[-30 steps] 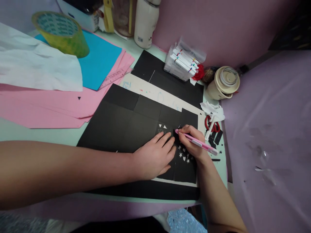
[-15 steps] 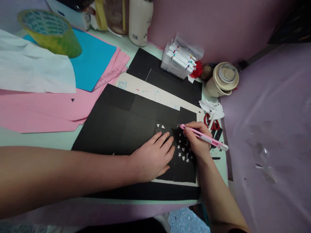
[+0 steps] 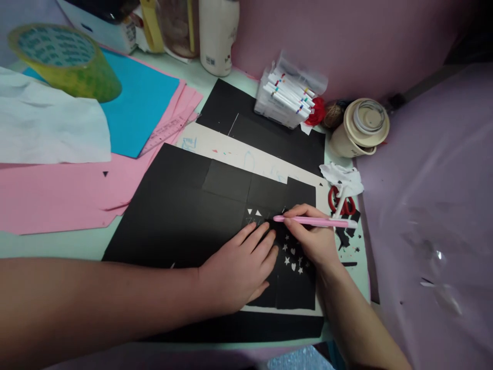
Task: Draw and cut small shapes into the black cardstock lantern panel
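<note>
My left hand (image 3: 242, 262) lies flat on a sheet of black paper (image 3: 173, 205), its fingers stretched out and slightly apart. In my right hand (image 3: 314, 236) is a slim pink craft knife (image 3: 308, 221), held like a pen with its tip low over the paper, just right of my left fingertips. Whether the blade touches the paper cannot be made out. Two small white triangles (image 3: 254, 212) show in the paper above my left fingers, and faint triangle outlines lie beside them. Below my right fingers are several white star and heart shapes (image 3: 293, 257).
Red-handled scissors (image 3: 348, 206), crumpled white tissue (image 3: 342, 177) and black scraps (image 3: 342, 237) lie on the right. A box of white markers (image 3: 287, 95) and a lidded cup (image 3: 360, 128) stand behind. Pink paper (image 3: 50, 200), blue paper (image 3: 134, 103) and a tape roll (image 3: 77, 67) are left.
The knife's tip has moved left and down on the black paper, and its handle has swung closer to level. My left hand stays pressed on the paper. The camera view has shifted slightly.
</note>
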Demonstrator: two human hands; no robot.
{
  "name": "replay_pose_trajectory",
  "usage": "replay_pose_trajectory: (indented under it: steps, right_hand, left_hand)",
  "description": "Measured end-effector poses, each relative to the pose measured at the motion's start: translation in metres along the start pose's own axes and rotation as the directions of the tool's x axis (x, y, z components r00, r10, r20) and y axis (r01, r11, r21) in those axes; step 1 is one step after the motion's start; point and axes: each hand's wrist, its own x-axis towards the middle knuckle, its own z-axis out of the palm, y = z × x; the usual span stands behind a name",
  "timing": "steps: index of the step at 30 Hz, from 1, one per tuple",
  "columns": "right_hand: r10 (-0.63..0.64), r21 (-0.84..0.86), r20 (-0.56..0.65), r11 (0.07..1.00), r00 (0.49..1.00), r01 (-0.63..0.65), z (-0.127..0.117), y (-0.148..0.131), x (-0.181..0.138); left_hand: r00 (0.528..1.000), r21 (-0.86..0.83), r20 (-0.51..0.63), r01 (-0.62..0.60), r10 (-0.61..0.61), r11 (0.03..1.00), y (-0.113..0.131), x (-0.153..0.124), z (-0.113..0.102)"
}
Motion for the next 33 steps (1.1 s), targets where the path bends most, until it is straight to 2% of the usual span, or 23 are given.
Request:
replay_pose_trajectory:
  steps: [5,10,17,33]
  right_hand:
    - [-0.092,-0.010,0.000,0.996,0.996,0.092,0.001,0.008,-0.006]
    - [-0.103,0.056,0.045,0.993,0.994,0.100,0.001,0.015,-0.009]
    - [-0.096,-0.003,0.063,0.995,0.993,0.096,-0.001,0.012,-0.009]
    - [-0.012,0.034,0.074,0.999,0.997,0.009,0.002,0.004,-0.007]
  left_hand:
    - [1.000,-0.017,0.017,0.009,-0.008,1.000,0.000,0.000,-0.002]
    - [1.000,-0.035,0.011,0.000,0.001,0.999,-0.003,0.001,-0.002]
    - [1.000,-0.045,0.009,-0.003,0.003,0.999,-0.004,0.000,-0.003]
    - [1.000,-0.057,0.005,0.000,0.000,0.998,-0.004,0.001,-0.005]
